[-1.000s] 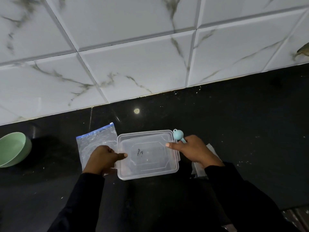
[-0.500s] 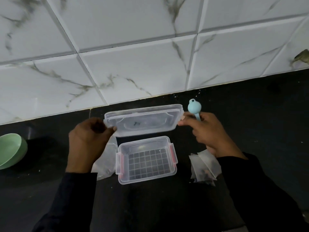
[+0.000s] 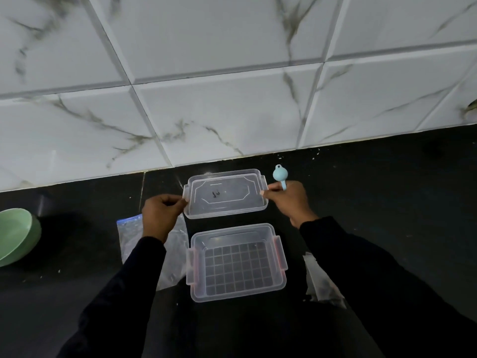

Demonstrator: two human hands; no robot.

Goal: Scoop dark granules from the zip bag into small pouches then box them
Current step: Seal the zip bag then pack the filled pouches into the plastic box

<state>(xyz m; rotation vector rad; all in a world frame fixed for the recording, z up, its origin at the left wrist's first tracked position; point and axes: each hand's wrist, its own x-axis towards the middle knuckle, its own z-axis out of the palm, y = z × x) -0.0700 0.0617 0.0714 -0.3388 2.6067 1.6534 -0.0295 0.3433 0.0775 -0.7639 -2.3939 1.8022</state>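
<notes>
- At the counter's (image 3: 387, 202) back edge, by the tiled wall (image 3: 232, 112), both hands hold one clear lid (image 3: 225, 193) flat, just beyond the box (image 3: 237, 262).
- Left hand (image 3: 161, 215): its grip pinches the lid's left edge, fingers curled.
- Right hand (image 3: 289, 202): its grip pinches the lid's right edge, and the same hand holds one pale blue scoop (image 3: 280, 175), whose bowl sticks up above the knuckles.
- Whether the lid touches the counter cannot be told.
- One clear box stands open between the two forearms, nearer the person than the lid. Its grid floor shows, and a reddish latch hangs out on each short side.
- One zip bag (image 3: 126, 233) lies flat just left of the box. The left wrist and sleeve cover much of it.
- Small pouches (image 3: 320, 282) lie in a heap right of the box. The right sleeve hides part of them, so their count cannot be told.
- One green bowl (image 3: 15, 236) sits at the far left, well apart from the rest and cut by the picture's edge.
</notes>
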